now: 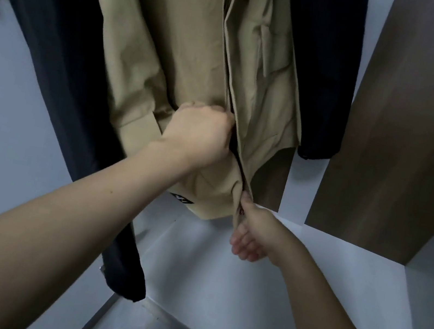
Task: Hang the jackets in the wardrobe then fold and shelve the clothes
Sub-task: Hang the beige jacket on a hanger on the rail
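Garments hang side by side inside the wardrobe, and going from the left there are three to count. First comes a dark navy coat (57,97), long enough that its hem drops well below the others. Next, in the middle, hangs the beige jacket (171,50), the piece being worked on. Its front opening runs down the centre with a dark zip line along the edge. The left hand (197,135) is curled into a fist round a bunch of the left front panel just beside that opening, probably to hold the cloth taut. Lower and to the right, the right hand (253,233) pinches the bottom end of the front edge between thumb and forefinger, the other fingers loosely curled beneath. Held so, both hands seem to be lining up the two fronts at the hem, perhaps to start the zip, though the slider itself cannot be made out. A small black label (181,198) sits at the hem. Behind the beige jacket, further right, hangs a second dark jacket (319,95), shorter. Last on the right stands one brown wardrobe panel (404,138), above the pale wardrobe floor (219,279).
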Demonstrator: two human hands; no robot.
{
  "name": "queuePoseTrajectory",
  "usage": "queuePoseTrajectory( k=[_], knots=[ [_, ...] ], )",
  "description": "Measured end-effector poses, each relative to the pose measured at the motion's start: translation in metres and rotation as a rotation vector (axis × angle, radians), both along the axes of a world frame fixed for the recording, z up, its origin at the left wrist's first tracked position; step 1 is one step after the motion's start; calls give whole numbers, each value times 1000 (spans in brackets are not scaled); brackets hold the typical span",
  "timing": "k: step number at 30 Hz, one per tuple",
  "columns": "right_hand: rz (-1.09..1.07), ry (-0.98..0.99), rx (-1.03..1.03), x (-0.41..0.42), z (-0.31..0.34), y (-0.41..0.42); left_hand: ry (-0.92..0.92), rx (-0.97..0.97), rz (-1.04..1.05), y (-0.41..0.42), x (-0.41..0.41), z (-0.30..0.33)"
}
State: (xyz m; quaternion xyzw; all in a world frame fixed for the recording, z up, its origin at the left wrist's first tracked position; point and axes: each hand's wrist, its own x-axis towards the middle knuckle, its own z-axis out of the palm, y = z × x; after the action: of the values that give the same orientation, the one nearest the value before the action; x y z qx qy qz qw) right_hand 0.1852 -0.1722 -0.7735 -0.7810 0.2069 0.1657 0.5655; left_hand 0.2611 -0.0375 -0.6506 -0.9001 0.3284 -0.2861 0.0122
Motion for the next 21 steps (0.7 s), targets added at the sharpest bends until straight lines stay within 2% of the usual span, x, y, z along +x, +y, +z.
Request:
queuePoseTrajectory(
  k=[1, 4, 6, 9, 11, 13, 16, 19, 21],
  knots=[
    [-63, -125, 8, 4, 10, -2, 21, 51, -3, 0, 3, 7],
    [-254, -621, 212, 16, 47, -3, 148, 125, 6, -1, 10, 25],
    [-214, -813, 2, 27, 63, -4, 227, 119, 9, -2, 12, 36],
    [-47, -804, -321, 40, 67, -10, 337, 58, 4, -4, 15, 48],
    [-5, -761, -374, 44, 68, -12, 357, 46, -7, -5, 14, 51],
    [-59, -787, -466, 50, 68, -12, 349, 44, -2, -8, 12, 51],
    [-161, -815, -526, 57, 70, -11, 233, 71, 76, -13, 9, 50],
    [-185, -757, -518, 60, 76, -12, 82, 181, 184, -15, 8, 55],
    [-178, -720, -520, 60, 80, -19, -21, 182, 255, -10, 7, 68]
  ],
)
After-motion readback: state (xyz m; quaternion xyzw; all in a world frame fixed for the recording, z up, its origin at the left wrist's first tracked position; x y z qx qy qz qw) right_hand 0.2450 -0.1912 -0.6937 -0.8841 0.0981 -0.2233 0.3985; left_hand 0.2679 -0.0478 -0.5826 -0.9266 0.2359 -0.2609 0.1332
